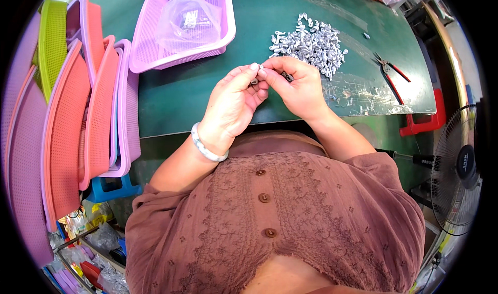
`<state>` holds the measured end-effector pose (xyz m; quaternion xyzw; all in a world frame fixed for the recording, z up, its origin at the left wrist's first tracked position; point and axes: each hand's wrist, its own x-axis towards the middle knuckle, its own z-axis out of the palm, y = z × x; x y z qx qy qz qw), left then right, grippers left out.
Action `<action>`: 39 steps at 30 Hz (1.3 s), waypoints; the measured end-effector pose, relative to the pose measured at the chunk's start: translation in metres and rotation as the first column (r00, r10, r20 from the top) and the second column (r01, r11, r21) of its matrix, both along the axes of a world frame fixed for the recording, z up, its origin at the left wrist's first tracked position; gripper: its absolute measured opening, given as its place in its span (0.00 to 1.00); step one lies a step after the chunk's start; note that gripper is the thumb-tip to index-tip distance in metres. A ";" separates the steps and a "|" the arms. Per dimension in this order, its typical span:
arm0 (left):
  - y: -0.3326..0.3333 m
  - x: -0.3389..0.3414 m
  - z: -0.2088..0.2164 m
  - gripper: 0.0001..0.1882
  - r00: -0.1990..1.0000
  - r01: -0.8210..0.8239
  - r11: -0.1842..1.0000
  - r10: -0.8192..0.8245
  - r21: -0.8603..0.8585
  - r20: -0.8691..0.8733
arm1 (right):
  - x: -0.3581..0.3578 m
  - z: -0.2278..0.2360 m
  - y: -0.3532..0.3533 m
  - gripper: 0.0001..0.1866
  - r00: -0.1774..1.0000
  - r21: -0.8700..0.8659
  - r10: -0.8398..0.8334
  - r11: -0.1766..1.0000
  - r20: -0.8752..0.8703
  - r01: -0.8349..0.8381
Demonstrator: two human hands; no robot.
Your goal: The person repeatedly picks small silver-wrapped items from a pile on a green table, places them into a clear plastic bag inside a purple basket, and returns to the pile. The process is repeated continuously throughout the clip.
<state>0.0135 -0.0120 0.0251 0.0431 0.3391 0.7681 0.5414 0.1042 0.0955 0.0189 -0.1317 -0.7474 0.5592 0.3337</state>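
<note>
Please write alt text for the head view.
A person's left hand and right hand meet fingertip to fingertip above a green table, any held item too small to make out. Beyond them are a purple basket holding a clear plastic bag and a pile of silvery pieces; red-handled pliers lie at right.

left hand (pixel 232 98) beside right hand (pixel 298 84), fingers (pixel 275 63) pinched, forearms (pixel 340 133) angled inward

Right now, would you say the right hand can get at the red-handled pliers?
Probably yes: the right hand seems busy with something tiny, but the red-handled pliers lie uncovered on the tabletop to its right, with nothing tall visible between.
</note>
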 end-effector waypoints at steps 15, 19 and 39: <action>-0.002 -0.003 -0.006 0.06 0.999 0.031 0.999 -0.031 -0.019 0.019 | -0.003 -0.007 -0.002 0.06 0.999 -0.118 0.043 0.992 0.015 -0.041; -0.003 -0.004 -0.007 0.07 0.999 0.044 0.999 -0.044 -0.021 0.023 | -0.003 -0.006 -0.002 0.07 0.998 -0.148 0.069 0.987 0.014 -0.066; -0.007 -0.004 -0.009 0.07 0.997 0.066 0.998 -0.067 0.012 0.042 | 0.000 0.000 -0.001 0.09 0.978 -0.362 0.199 0.917 0.055 -0.166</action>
